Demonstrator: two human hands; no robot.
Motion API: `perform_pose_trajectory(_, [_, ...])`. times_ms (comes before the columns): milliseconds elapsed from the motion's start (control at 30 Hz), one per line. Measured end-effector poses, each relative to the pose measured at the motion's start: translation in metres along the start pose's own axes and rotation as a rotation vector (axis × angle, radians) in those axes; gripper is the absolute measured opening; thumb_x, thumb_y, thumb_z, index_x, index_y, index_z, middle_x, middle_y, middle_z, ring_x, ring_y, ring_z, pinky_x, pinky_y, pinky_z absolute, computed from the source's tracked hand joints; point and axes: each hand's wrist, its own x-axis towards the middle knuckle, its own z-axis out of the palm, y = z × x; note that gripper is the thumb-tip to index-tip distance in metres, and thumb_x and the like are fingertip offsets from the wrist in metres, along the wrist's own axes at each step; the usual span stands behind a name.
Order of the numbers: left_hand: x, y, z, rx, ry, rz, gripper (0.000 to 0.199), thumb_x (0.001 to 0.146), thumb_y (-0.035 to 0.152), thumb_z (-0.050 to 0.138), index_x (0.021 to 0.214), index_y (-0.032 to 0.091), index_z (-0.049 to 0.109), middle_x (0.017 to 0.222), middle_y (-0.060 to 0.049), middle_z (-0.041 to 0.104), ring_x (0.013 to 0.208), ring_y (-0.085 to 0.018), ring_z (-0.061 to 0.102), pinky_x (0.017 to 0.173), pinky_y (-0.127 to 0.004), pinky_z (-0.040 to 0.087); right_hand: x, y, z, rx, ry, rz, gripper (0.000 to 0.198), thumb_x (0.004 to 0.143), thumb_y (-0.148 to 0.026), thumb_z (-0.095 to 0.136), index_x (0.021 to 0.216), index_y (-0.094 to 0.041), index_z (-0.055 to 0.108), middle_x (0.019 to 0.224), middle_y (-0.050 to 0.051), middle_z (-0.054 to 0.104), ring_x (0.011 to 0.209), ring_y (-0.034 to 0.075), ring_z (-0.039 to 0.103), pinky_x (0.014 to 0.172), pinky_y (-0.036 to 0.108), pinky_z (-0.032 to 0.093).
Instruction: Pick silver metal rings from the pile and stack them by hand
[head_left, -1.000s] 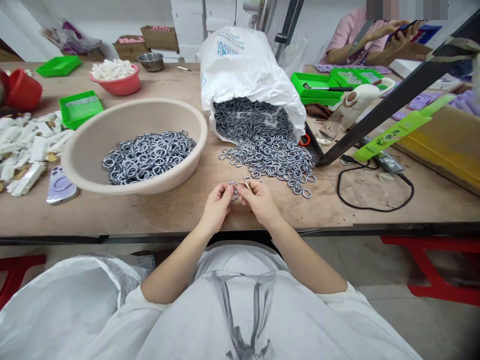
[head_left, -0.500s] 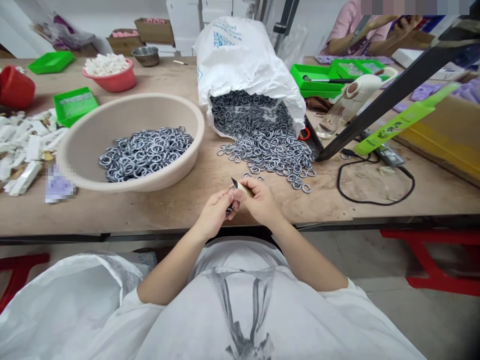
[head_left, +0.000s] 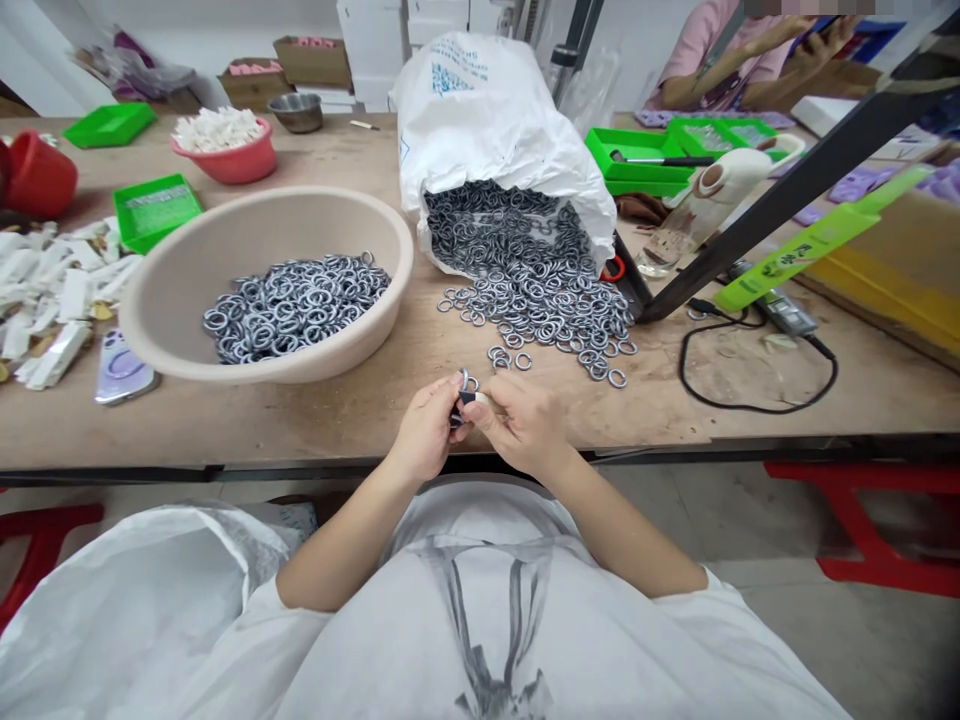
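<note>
My left hand (head_left: 421, 432) is closed around a few grey rings (head_left: 468, 380), which stick up past its fingertips above the table's front edge. Pinched in my right hand (head_left: 531, 425) is a small knife (head_left: 480, 398) with a dark blade and a pale handle. Its blade lies against the rings, and the fingers hide part of it. Just beyond my hands, loose rings (head_left: 555, 312) spill from a white sack (head_left: 502, 130) lying on its side. A wide beige basin (head_left: 161, 265) at the left holds a heap of similar rings (head_left: 300, 305).
A phone (head_left: 126, 368) and white pieces (head_left: 64, 290) lie left of the basin. Green trays (head_left: 159, 212) and a red bowl (head_left: 232, 155) stand behind. On the right are a slanted black bar (head_left: 750, 215), a cable (head_left: 682, 365) and a jug (head_left: 697, 205). Another person (head_left: 720, 60) sits far right.
The knife blade has turned from pointing up and away to lying across the rings. Rings now show above my left fingertips. My right hand has tilted slightly down.
</note>
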Motion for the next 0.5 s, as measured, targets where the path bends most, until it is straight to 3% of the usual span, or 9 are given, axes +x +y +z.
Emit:
perform_pose_trajectory(267, [0.001,-0.002,-0.004,0.034,-0.060,0.024,0.039,0.078,0.046,0.069,0.063,0.017,0.049,0.056,0.004,0.041,0.047,-0.006,0.034,0.040,-0.018,0.025,0.002,0.004,0.000,0.092,-0.039,0.035,0.050,0.099,-0.056,0.038,0.068,-0.021,0.055,0.065,0.002,0.057,0.062,0.014,0.047,0.062,0.028,0.031])
perform_pose_trajectory(400, [-0.003,-0.001,-0.008,0.032,-0.203,-0.006,0.045,0.080,0.046,0.068,0.056,0.016,0.045,0.054,0.004,0.040,0.045,-0.005,0.035,0.041,-0.018,0.026,0.013,0.031,0.001,0.075,0.065,0.313,0.050,0.100,-0.055,0.036,0.073,-0.022,0.061,0.064,0.001,0.059,0.063,0.016,0.052,0.060,0.028,0.031])
perform_pose_trajectory(500, [0.000,0.003,-0.019,-0.014,-0.136,-0.032,0.043,0.079,0.044,0.071,0.058,0.015,0.047,0.056,0.003,0.043,0.042,-0.004,0.036,0.040,-0.018,0.025,0.021,0.043,0.005,-0.087,-0.008,0.361,0.041,0.099,-0.053,0.044,0.088,-0.022,0.068,0.079,0.004,0.067,0.075,0.019,0.059,0.064,0.029,0.034])
